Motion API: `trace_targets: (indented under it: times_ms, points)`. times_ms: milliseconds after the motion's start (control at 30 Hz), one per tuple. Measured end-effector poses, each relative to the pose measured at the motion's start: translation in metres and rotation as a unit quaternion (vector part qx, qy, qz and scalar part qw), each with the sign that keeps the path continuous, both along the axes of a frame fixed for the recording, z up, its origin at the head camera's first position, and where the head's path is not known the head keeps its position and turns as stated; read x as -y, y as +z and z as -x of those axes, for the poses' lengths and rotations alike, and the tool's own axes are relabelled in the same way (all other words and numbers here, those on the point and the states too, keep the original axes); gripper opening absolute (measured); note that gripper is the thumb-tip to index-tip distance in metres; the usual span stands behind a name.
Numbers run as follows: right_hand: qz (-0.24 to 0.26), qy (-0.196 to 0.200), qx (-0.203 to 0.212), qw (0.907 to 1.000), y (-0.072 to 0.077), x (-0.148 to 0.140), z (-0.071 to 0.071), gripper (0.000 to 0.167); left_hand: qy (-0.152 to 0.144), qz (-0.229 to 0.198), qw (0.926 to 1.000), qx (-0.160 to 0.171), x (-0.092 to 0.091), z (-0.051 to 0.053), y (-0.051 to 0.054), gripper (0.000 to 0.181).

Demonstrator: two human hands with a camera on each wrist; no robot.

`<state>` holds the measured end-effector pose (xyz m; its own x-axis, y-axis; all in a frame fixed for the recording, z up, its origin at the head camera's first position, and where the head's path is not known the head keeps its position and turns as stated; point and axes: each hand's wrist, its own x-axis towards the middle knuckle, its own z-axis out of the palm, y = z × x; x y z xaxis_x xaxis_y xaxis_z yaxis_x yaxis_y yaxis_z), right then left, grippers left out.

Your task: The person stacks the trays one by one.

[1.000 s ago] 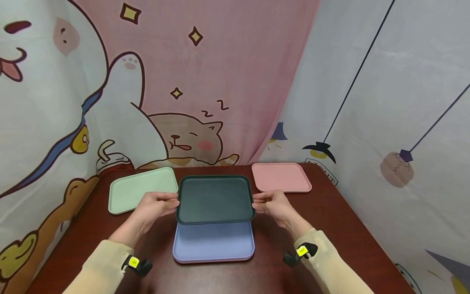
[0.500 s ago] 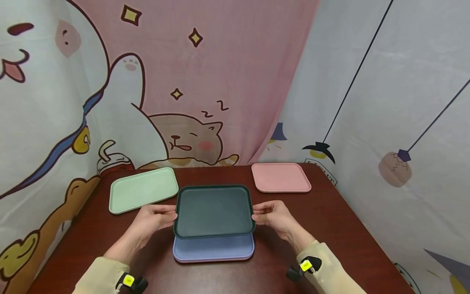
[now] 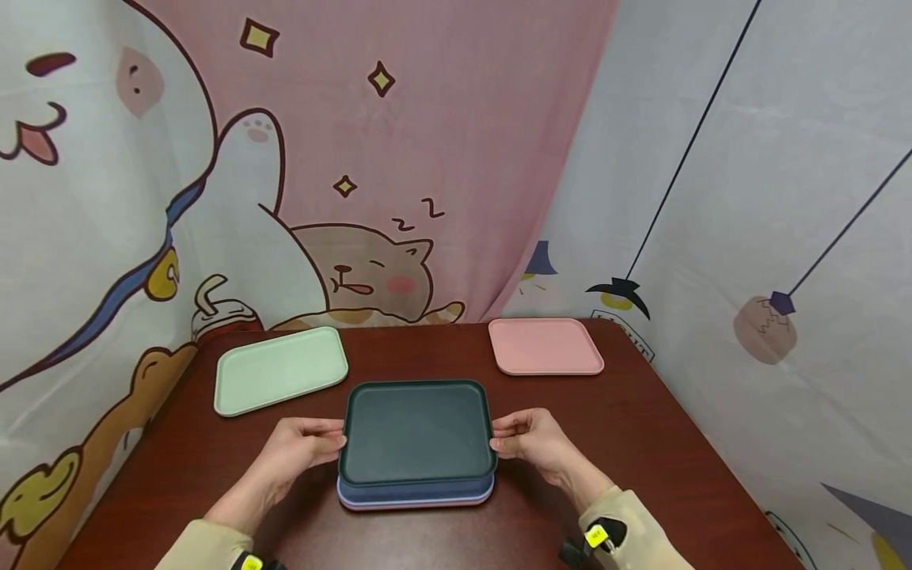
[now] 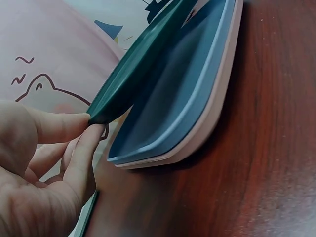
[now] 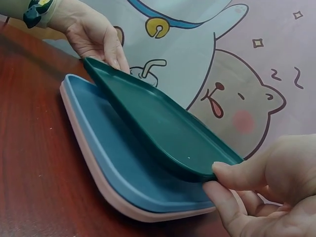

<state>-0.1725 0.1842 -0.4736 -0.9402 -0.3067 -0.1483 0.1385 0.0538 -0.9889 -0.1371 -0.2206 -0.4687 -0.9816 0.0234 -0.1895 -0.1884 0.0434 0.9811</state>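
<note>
at the lower centre of the head view, holding a dark green tray [image 3: 417, 434] by its two short sides, with the left hand [image 3: 302, 451] on the left edge and the right hand [image 3: 530, 447] on the right edge. pinching the rim between thumb and fingers at each side, as seen close up in both wrist views.

holding it over a blue tray [image 5: 116, 148] and, in the head view, leaving only a strip of that uncovered along the bottom. in the left wrist view, showing a gap between green and blue near the middle of the frame; farther along the rim, hard to tell whether touching or apart. showing also, directly under the blue tray, a pale pink lower tray [image 4: 180, 153] as a thin band, stacked with edges nearly matched.

left of centre in the head view, showing a mint green tray [image 3: 281, 372] lying at a slant on the dark red-brown table [image 3: 641, 451], beyond the left hand. right of centre, showing a flat pink tray [image 3: 545, 347] near the far edge, beyond the right hand.

across the upper frame, showing a cartoon-printed cloth [image 3: 499, 119]; at the lower right, a cream sleeve [image 3: 637, 530].
</note>
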Motion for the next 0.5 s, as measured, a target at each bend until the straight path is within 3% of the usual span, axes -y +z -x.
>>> trace_targets:
  times_ms: [500]
  points:
    - [0.014,0.013,0.014,0.9997,-0.015,-0.001,-0.008,0.032,-0.017,-0.002,0.9998,0.011,0.003,-0.006,-0.016,0.041]
